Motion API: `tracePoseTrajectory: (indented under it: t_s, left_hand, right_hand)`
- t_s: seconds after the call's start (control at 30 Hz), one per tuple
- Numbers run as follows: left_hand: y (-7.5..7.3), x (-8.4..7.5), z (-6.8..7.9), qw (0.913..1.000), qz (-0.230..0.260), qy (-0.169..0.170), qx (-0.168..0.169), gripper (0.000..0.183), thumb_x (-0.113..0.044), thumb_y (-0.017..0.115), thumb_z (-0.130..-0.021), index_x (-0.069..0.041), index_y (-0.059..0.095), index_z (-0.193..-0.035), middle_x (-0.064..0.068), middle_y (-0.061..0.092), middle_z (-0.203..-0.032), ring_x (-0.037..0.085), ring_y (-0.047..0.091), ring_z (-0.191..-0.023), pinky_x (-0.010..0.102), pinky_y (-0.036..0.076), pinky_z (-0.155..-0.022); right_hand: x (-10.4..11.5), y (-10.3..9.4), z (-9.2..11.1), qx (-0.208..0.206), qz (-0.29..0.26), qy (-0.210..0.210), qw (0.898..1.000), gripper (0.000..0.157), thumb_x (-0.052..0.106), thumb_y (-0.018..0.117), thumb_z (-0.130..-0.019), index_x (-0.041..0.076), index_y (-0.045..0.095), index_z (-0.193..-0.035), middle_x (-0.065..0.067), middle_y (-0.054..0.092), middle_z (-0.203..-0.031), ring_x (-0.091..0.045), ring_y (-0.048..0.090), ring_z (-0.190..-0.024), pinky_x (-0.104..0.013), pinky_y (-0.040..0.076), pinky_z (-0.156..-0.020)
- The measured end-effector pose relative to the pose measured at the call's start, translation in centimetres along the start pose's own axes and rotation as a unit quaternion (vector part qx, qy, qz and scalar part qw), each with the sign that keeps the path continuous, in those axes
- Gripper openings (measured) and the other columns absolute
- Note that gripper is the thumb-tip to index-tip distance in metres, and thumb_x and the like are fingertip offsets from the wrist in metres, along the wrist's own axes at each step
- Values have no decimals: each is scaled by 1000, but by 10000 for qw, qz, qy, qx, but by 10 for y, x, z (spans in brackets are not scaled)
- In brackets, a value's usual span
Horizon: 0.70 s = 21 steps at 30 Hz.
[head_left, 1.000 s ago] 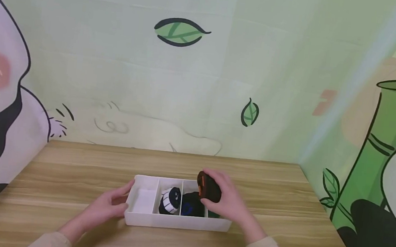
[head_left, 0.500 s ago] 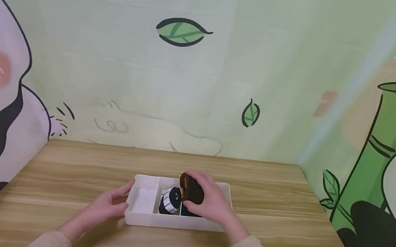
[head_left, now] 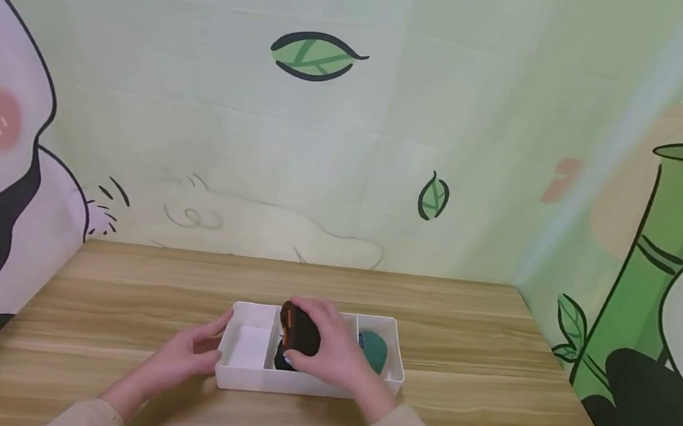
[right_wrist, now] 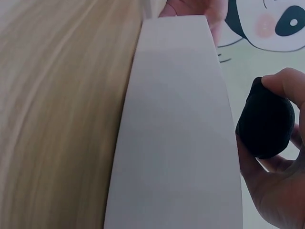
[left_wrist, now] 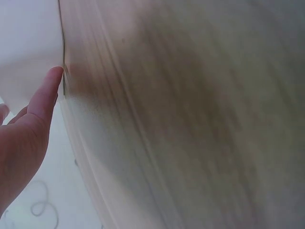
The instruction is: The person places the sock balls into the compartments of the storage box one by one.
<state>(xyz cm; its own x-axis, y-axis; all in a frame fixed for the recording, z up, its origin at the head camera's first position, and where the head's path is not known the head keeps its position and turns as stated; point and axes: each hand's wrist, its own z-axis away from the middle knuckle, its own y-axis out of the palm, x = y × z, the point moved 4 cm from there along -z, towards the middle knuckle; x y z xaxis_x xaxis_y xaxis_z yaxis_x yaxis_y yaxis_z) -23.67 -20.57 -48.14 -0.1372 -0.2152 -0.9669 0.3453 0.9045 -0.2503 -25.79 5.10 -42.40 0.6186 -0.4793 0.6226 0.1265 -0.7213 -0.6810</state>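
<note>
A white divided box (head_left: 298,384) lies on the wooden table. My left hand (head_left: 189,350) rests against its left end, fingers and thumb fairly straight on the wall. Over the second compartment from the left, my right hand (head_left: 336,351) pinches a rolled-up black sock (head_left: 302,332) with an orange stripe. In the right wrist view this black sock (right_wrist: 266,119) sits between thumb and fingers. Beneath it a black-and-white rolled sock (head_left: 282,358) is mostly hidden. A green ribbed sock bundle (head_left: 373,350) lies in the rightmost compartment. The compartment beside it is covered by my right hand.
The leftmost compartment (head_left: 248,345) shows its bare white floor. Wooden tabletop (head_left: 475,366) surrounds the box. Behind it hangs a printed backdrop (head_left: 336,143) with pandas and leaves.
My right hand has carried the black sock leftward from above the box's right part to its second compartment, uncovering the green sock bundle. The left hand has stayed at the box's end.
</note>
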Motion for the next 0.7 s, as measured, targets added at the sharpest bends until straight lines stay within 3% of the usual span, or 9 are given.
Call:
tracePoseTrajectory:
  t_s: [0.27,0.7]
  left_hand:
    - [0,-2,0,9998,-54,-136,-105,72,-6,62,-94,-5,25,-156,29,25,-155,48,44,-130,25,52,-84]
    - [-1,0,-1,10000,-28,-10,51,72,-5,60,-95,-2,22,-156,31,24,-154,50,42,-130,25,51,-86]
  right_hand:
    - [11,15,-6,141,290,186,9993,76,24,81,-77,22,47,-145,-9,48,-137,-26,56,-112,-40,51,-88]
    - [18,35,-18,138,552,286,9980,77,30,80,-77,25,47,-146,-6,50,-135,-21,57,-112,-35,50,-89]
